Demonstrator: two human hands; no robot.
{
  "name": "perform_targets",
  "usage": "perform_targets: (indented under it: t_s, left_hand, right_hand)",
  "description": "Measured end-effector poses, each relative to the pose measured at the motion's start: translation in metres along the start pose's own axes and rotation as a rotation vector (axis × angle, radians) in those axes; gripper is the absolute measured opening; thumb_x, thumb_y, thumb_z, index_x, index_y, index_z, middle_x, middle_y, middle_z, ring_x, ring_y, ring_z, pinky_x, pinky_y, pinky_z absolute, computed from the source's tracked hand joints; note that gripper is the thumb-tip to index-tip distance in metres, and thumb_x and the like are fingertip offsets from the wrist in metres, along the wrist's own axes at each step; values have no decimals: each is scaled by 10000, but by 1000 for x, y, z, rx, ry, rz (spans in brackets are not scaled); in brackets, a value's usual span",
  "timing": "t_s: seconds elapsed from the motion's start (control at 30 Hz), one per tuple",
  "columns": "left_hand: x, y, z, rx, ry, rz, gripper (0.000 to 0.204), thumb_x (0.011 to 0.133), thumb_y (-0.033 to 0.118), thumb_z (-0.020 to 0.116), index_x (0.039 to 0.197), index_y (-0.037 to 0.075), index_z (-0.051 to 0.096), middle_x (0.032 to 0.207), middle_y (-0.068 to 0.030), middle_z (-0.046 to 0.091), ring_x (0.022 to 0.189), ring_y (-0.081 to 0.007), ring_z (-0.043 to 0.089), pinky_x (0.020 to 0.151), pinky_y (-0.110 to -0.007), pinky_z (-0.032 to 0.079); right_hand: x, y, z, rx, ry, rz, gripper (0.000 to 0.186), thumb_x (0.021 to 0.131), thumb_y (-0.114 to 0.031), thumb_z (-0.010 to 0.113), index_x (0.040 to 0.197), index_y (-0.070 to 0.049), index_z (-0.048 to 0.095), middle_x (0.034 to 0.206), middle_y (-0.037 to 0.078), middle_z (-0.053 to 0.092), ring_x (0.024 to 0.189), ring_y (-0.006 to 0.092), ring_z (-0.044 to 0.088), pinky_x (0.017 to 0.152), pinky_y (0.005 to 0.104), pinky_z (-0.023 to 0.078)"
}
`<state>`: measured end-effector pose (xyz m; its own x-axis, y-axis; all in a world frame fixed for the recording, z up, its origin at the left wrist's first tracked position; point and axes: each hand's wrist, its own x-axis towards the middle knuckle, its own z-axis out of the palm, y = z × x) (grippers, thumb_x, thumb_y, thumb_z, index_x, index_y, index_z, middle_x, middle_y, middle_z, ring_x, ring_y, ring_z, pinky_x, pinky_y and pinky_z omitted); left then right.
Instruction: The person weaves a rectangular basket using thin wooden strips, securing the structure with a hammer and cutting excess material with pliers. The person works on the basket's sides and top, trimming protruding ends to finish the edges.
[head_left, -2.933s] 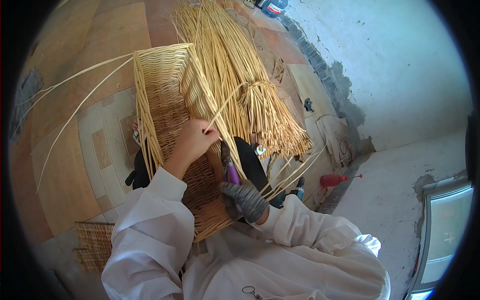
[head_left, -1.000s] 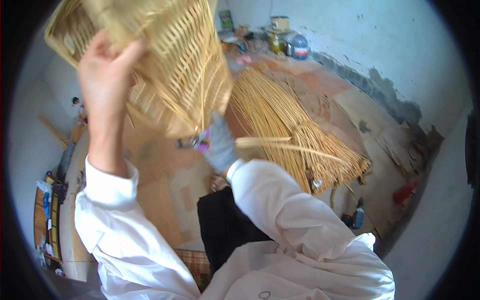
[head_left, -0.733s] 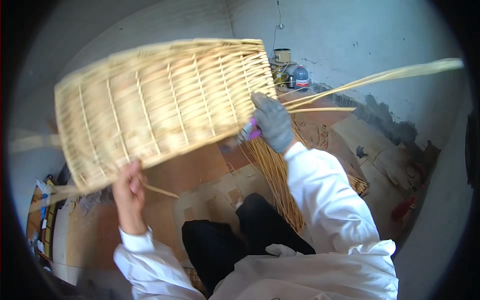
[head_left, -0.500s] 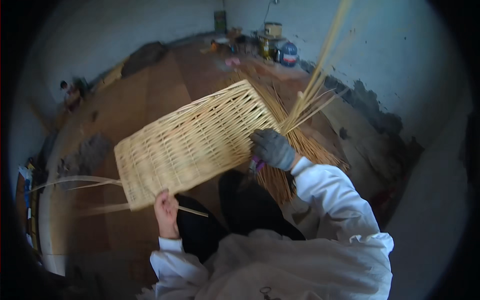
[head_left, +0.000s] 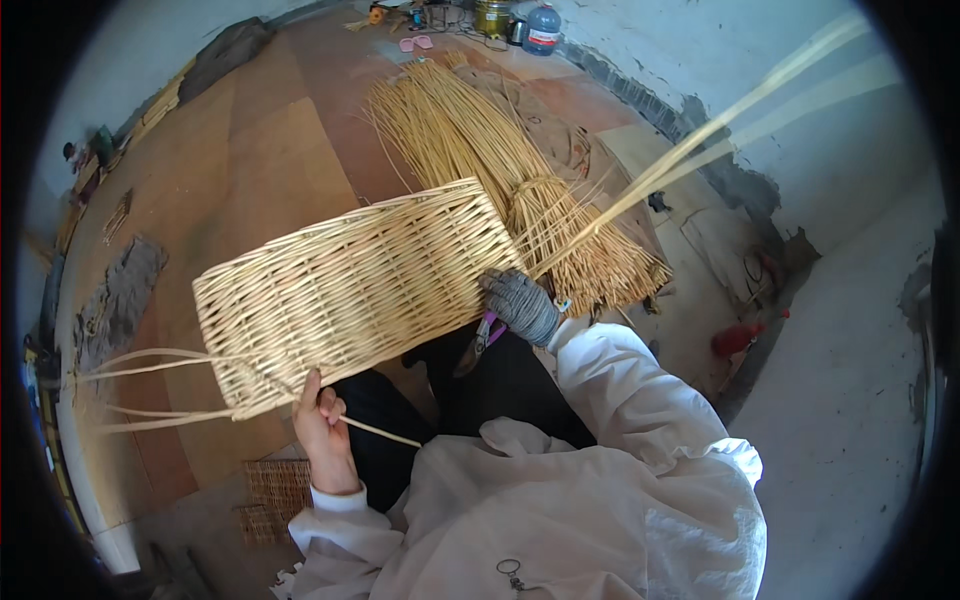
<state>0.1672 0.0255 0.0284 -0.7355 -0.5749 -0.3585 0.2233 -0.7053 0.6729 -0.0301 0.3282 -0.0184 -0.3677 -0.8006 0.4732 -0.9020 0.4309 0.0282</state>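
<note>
A rectangular woven wicker panel [head_left: 355,285] of pale canes is held aslant above my lap. My bare left hand [head_left: 324,420] pinches its near edge close to the left corner, thumb on the weave. One loose cane [head_left: 380,432] runs from beside that hand toward my body. My right hand [head_left: 522,305], in a grey knitted glove, grips the panel's near right corner. Purple-handled shears [head_left: 487,332] are tucked under that glove, dark blades pointing down toward my lap. Long cane ends [head_left: 680,165] rise from the right corner, blurred; others [head_left: 165,362] stick out at the left.
A big tied bundle of canes [head_left: 590,245] lies on the floor beyond my right hand. A blue water jug [head_left: 542,30] and pink slippers [head_left: 415,44] are at the far side. A red bottle [head_left: 738,340] lies by the right wall; another woven piece [head_left: 278,487] is at lower left.
My view has tipped downward, showing more of the cane bundle and floor. The panel and both hands sit slightly farther left in view. The long cane ends have swung to the right.
</note>
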Motion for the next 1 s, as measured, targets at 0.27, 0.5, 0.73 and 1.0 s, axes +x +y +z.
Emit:
perform_targets:
  t_s: [0.27,0.5,0.73,1.0]
  left_hand:
    - [3,-12,11,72,45,104,60,895,77,560,883,45,511,672,28,463,430,-24,333,340,-172,244]
    - [-7,-35,21,113,57,159,219,944,246,507,831,64,462,645,32,395,438,-44,340,365,-190,250]
    - [5,-36,18,153,-45,180,218,919,212,554,759,95,464,556,45,381,401,-29,318,347,-185,231]
    - [7,-131,79,171,-206,-181,229,799,26,664,992,64,547,793,-2,573,425,-20,374,344,-156,273]
  right_hand:
    - [-5,2,1,42,-59,-19,261,750,-150,543,997,-89,598,1266,126,506,1207,289,453,982,412,357]
    - [5,-27,-29,314,-201,137,413,653,-111,607,1052,-10,575,1319,158,462,1254,321,399,1037,428,298]
    - [-6,-52,-58,338,50,377,417,701,-240,682,1044,-27,577,1092,173,578,1016,351,555,862,423,440]
    - [-22,-31,-119,-71,-166,696,342,687,-299,733,893,-74,579,745,120,602,670,300,612,604,363,490]
